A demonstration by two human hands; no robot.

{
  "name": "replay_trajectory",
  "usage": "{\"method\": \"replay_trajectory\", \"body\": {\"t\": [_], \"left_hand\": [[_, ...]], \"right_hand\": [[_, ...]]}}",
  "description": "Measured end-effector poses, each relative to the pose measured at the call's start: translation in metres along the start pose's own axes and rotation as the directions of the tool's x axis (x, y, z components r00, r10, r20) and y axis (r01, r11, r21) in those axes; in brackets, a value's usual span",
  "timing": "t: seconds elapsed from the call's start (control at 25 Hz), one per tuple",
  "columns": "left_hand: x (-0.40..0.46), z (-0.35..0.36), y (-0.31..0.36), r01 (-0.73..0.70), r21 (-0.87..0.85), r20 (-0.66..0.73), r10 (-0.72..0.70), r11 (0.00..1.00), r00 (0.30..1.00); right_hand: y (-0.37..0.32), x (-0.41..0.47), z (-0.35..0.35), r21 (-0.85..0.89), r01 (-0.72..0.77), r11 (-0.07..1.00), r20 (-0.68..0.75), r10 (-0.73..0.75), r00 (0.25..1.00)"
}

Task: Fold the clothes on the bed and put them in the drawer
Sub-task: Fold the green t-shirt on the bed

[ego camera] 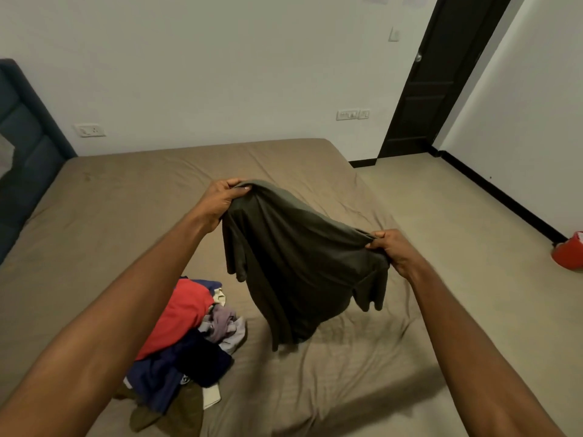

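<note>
I hold a dark olive t-shirt (293, 266) up over the bed (132, 197). My left hand (220, 200) grips one shoulder of it and my right hand (394, 250) pinches the other shoulder. The shirt hangs down between them, its hem brushing the brown sheet. A heap of unfolded clothes (186, 335) lies on the bed under my left forearm: a red piece on top, dark blue ones, a lilac one and an olive one at the near side. No drawer is in view.
A dark blue padded headboard (22, 146) stands at the left. A dark door (432, 83) is at the back right, with beige floor beside the bed. A red container (569, 250) sits on the floor by the right wall.
</note>
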State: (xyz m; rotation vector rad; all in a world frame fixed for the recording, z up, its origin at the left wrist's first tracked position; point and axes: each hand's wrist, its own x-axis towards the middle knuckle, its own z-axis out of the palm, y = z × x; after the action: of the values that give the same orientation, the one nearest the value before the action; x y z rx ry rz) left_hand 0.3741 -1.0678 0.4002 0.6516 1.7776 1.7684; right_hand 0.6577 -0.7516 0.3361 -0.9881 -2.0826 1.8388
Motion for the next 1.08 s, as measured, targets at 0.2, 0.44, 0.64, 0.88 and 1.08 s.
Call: {"method": "replay_trajectory", "body": {"t": [0.2,0.44,0.64,0.88,1.08], "left_hand": [[-0.016,0.016,-0.017,0.046,0.204,0.118,-0.071,0.978,0.99],[-0.011,0.012,-0.019,0.121,0.201,0.21,-0.164,0.972,0.964],[0.005,-0.01,-0.021,0.268,0.264,0.33,-0.348,0.926,0.877],[0.018,-0.033,-0.035,0.382,0.289,0.603,-0.477,0.878,0.64],[0.045,-0.03,-0.064,0.457,0.176,0.55,-0.472,0.872,0.689]], "right_hand": [[0.013,0.008,-0.048,0.051,0.072,0.996,-0.211,-0.06,0.976],[0.004,0.026,-0.067,-0.04,0.137,0.99,-0.183,-0.142,0.973],[-0.017,0.038,-0.076,0.036,-0.028,0.999,0.028,0.027,0.999],[-0.025,0.047,-0.087,0.072,-0.22,0.973,0.276,0.193,0.942],[-0.023,0.1,-0.068,0.092,-0.319,0.943,0.348,0.27,0.898]]}}
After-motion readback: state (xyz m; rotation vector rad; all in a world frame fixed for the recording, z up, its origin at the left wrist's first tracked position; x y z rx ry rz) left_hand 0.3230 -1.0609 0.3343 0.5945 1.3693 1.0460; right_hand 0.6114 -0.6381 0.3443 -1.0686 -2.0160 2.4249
